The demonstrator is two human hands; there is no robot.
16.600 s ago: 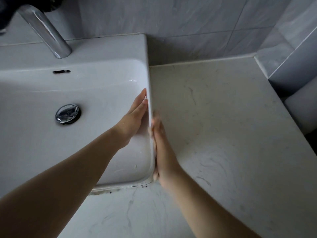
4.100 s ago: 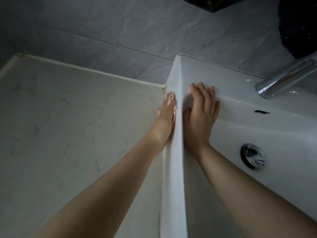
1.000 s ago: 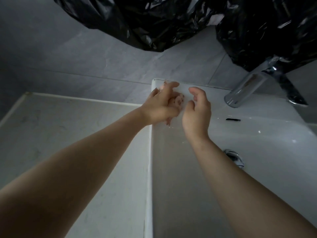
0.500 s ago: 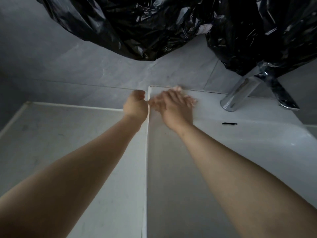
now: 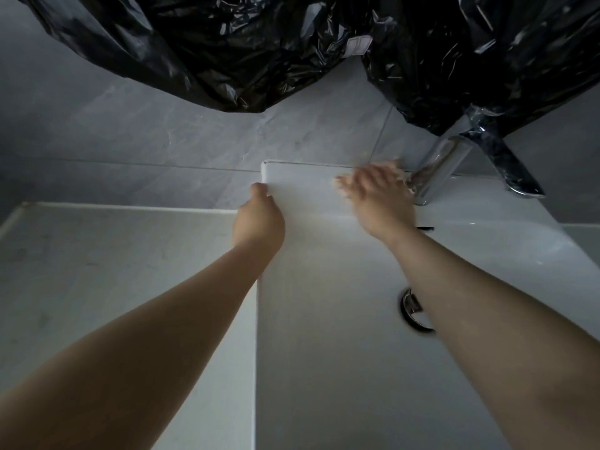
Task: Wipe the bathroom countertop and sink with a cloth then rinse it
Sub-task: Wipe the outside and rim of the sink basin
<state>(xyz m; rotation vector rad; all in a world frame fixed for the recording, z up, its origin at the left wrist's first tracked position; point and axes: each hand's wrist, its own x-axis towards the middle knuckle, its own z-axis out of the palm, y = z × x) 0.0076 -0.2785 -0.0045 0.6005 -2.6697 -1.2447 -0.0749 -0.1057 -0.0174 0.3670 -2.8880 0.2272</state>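
The white rectangular sink (image 5: 324,336) fills the lower right, and the pale marble countertop (image 5: 113,271) lies to its left. My right hand (image 5: 376,199) lies flat, fingers spread, on the sink's back ledge just left of the chrome faucet (image 5: 435,170). It presses a pale pink cloth (image 5: 394,165), of which only blurred edges show past my fingertips. My left hand (image 5: 259,219) is curled into a fist against the outside of the sink's left wall near the rear corner, with my thumb touching the rim. I see nothing held in it.
Black plastic sheeting (image 5: 227,43) hangs low over the wall and the faucet's top. Grey wall tiles (image 5: 146,141) run behind the counter. The chrome drain plug (image 5: 410,306) shows beside my right forearm, and an overflow slot (image 5: 423,228) sits below the ledge.
My right hand has slid right along the sink's back ledge with the cloth, from the left rear corner to the faucet's base. My left fist has stayed at the sink's left wall.
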